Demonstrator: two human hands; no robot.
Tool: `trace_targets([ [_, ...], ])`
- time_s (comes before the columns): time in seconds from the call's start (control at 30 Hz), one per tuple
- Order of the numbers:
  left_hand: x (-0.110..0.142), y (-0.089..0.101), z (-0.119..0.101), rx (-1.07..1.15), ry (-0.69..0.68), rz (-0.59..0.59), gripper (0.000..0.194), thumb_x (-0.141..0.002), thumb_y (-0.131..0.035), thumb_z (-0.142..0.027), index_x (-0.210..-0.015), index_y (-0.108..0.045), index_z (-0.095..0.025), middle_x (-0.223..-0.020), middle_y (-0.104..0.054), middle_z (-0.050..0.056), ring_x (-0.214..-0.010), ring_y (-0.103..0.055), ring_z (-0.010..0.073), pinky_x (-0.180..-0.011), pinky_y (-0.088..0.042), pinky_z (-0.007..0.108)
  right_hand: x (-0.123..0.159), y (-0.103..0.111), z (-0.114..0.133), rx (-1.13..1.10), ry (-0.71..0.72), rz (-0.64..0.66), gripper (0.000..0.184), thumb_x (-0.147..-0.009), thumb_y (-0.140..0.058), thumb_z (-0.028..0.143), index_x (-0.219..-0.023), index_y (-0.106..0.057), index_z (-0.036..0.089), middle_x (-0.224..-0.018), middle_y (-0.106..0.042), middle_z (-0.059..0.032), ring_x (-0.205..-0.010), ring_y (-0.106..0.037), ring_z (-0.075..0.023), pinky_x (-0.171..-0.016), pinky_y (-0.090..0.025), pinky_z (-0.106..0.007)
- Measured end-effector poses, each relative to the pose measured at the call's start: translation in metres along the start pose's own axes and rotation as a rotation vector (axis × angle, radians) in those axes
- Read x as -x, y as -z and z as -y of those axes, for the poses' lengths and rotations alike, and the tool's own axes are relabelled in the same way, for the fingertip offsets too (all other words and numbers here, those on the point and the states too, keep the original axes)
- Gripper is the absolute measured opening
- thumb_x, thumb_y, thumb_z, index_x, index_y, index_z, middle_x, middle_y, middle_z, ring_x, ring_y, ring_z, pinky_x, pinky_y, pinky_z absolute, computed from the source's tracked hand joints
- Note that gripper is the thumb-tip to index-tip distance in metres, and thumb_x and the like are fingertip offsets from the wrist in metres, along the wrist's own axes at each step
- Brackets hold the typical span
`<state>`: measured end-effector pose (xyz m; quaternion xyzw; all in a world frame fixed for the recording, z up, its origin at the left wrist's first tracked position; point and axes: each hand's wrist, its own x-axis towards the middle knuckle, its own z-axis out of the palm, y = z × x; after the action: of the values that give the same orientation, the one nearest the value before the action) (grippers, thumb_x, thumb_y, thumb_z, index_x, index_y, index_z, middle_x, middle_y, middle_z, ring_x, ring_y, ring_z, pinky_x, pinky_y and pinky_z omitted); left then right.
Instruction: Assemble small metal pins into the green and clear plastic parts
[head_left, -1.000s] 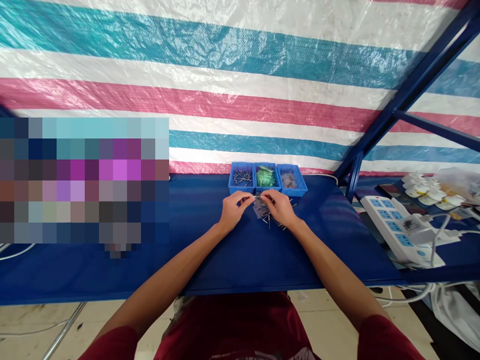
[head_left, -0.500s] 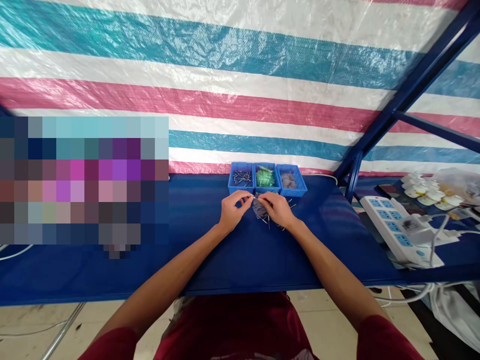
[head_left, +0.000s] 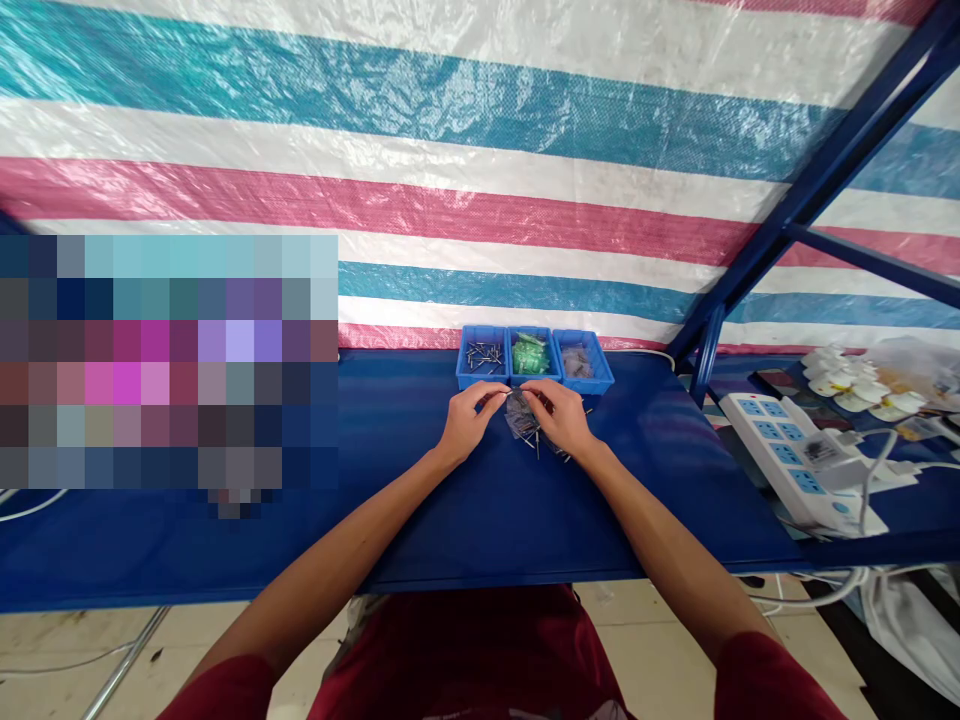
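My left hand [head_left: 469, 422] is closed in a pinch on a small, thin, light-coloured piece [head_left: 508, 391] just in front of the blue bins. Facing it, my right hand [head_left: 561, 415] is also pinched, its fingertips close to the same piece; what they grip is too small to make out. Beneath and between the hands lies a pile of slender metal pins and clear plastic bits [head_left: 523, 422], partly hidden by my right hand. Behind are three small blue bins: one with metal pins [head_left: 484, 356], one with green pieces [head_left: 530, 353], one with clear pieces [head_left: 577, 361].
The bins and pile rest on a blue tabletop [head_left: 465, 530]. A white power strip [head_left: 784, 455] with plugs and cables lies at the right, near white parts [head_left: 847, 380] and a blue metal frame [head_left: 750, 265]. A striped sheet [head_left: 525, 130] hangs behind. The left is pixelated.
My fingertips have shifted slightly and the right hand's fingers are drawn in a little differently. Both hands stay over the same spot; bins and pile look unmoved.
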<state>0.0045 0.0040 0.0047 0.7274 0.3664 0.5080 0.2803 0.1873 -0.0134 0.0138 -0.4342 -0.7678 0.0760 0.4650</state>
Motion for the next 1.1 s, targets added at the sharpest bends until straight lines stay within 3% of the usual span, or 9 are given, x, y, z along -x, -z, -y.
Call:
trace_targets([
  [0.13, 0.001, -0.001, 0.003, 0.089, 0.099, -0.026, 0.024, -0.085, -0.059, -0.039, -0.093, -0.064, -0.017, -0.065, -0.063, -0.001, -0.058, -0.058, 0.0116, -0.062, -0.048, 0.023, 0.001, -0.001, -0.002, -0.016, 0.013, 0.078, 0.026, -0.094, -0.046, 0.038, -0.101, -0.065, 0.020, -0.079, -0.065, -0.0050, -0.064, -0.057, -0.0154, -0.064, -0.049, -0.029],
  [0.37, 0.003, -0.001, -0.002, 0.128, 0.143, 0.002, 0.025, -0.083, -0.062, -0.040, -0.091, -0.061, -0.017, -0.056, -0.059, -0.004, -0.047, -0.051, 0.0084, -0.051, -0.042, 0.020, 0.001, -0.004, -0.002, -0.037, 0.080, 0.197, 0.027, -0.095, -0.046, 0.039, -0.093, -0.066, 0.019, -0.075, -0.062, -0.0039, -0.061, -0.053, -0.0133, -0.061, -0.044, -0.026],
  [0.6, 0.004, -0.002, -0.005, 0.136, 0.151, 0.047, 0.023, -0.085, -0.059, -0.038, -0.091, -0.062, -0.016, -0.050, -0.053, -0.006, -0.044, -0.046, 0.0070, -0.049, -0.040, 0.019, 0.001, -0.004, -0.001, -0.013, 0.075, 0.197, 0.033, -0.097, -0.040, 0.038, -0.084, -0.063, 0.019, -0.075, -0.063, -0.0045, -0.068, -0.057, -0.0149, -0.066, -0.045, -0.027],
  [0.83, 0.002, -0.003, 0.001, 0.155, 0.137, -0.004, 0.025, -0.083, -0.061, -0.038, -0.089, -0.067, -0.015, -0.072, -0.066, 0.003, -0.056, -0.057, 0.0106, -0.053, -0.047, 0.021, -0.001, -0.001, -0.002, 0.021, 0.011, 0.060, 0.035, -0.097, -0.039, 0.039, -0.080, -0.062, 0.019, -0.074, -0.064, -0.0059, -0.070, -0.060, -0.0168, -0.068, -0.046, -0.028],
  [1.1, 0.001, -0.001, 0.005, 0.053, 0.150, -0.026, 0.023, -0.084, -0.059, -0.038, -0.079, -0.064, -0.016, -0.065, -0.063, 0.000, -0.056, -0.057, 0.0112, -0.052, -0.046, 0.021, -0.001, -0.003, -0.001, 0.008, -0.015, 0.054, 0.032, -0.096, -0.041, 0.040, -0.087, -0.064, 0.019, -0.078, -0.066, -0.0065, -0.071, -0.060, -0.0172, -0.069, -0.048, -0.029],
])
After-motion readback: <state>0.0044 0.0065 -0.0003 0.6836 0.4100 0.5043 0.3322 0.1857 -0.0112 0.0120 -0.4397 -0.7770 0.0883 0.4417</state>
